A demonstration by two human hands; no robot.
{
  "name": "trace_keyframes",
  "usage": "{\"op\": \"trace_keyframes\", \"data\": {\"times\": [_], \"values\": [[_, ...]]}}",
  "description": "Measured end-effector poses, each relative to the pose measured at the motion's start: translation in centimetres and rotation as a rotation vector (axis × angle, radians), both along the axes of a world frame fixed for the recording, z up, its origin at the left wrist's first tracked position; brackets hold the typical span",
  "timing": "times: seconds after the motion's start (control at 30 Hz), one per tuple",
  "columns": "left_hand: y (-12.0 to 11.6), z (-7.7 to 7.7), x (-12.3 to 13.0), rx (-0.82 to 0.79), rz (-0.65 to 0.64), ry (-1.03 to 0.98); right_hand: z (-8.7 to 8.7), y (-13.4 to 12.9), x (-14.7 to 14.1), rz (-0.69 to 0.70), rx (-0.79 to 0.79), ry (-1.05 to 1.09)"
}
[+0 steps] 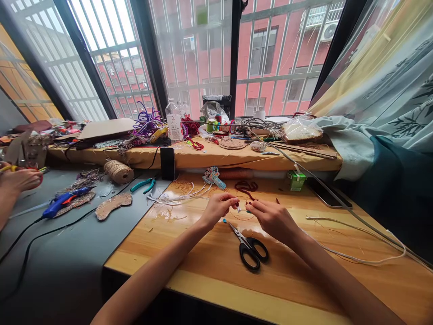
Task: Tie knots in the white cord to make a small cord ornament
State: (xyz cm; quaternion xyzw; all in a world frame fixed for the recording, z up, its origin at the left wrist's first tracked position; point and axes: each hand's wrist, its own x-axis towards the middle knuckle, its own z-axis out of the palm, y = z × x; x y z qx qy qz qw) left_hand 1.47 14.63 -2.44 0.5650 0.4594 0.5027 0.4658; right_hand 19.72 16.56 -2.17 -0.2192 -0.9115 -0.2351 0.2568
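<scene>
Dark red cord (pixel 248 186) loops on the wooden worktop (pixel 203 262) at mid-frame and runs down to the fingers of my right grip (pixel 274 219); I can't tell whether they hold it. That grip is closed on a small teal bit (pixel 248 210), mostly hidden by my fingertips. My left grip (pixel 218 210) pinches a small pale piece (pixel 238 208) close to it, so the 2 sets of fingertips nearly meet, just right of the frame's centre. Below them lie 1 pair of black-handled scissors (pixel 244 240), tips pointing up and left, with 1 blue scrap (pixel 225 220) near the tips. White cords (pixel 179 197) spread to the left of my grips, beside 1 patterned piece (pixel 212 175) above them. Toward the right of the frame sit 1 green box (pixel 297 180) and 1 dark phone (pixel 328 193). On the grey worktop (pixel 77 253) at left are teal pliers (pixel 142 185), 1 twine spool (pixel 119 171) and 1 blue glue gun (pixel 66 203). Another person's hand (pixel 22 179) shows at the far left edge.
</scene>
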Motion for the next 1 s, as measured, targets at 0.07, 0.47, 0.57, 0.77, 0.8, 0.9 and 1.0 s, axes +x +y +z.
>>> {"op": "trace_keyframes", "data": {"times": [0.07, 0.47, 0.57, 0.77, 0.8, 0.9, 1.0], "values": [[0.0, -0.2, 0.1, 0.076, 0.020, 0.068, 0.0, 0.0, 0.0, 0.017, -0.047, -0.053], [-1.0, -0.6, 1.0, 0.339, 0.065, 0.396, -1.1, -0.1, -0.5, -0.118, -0.063, -0.112], [-0.6, -0.8, 0.8, 0.189, 0.036, 0.263, -1.4, -0.1, -0.7, -0.135, 0.002, -0.062], [0.0, -0.7, 0.7, -0.081, -0.106, -0.057, -1.3, -0.2, -0.9, -0.194, 0.072, 0.002], [0.0, -0.6, 0.7, -0.109, -0.117, -0.090, -1.2, -0.2, -0.9, -0.207, 0.079, 0.010], [-0.2, -0.6, 0.7, -0.138, -0.142, -0.152, -1.2, -0.3, -1.0, -0.231, 0.081, 0.041], [-0.4, -0.7, 0.7, -0.093, -0.193, -0.170, -1.3, -0.5, -1.1, -0.256, 0.019, 0.084]]}}
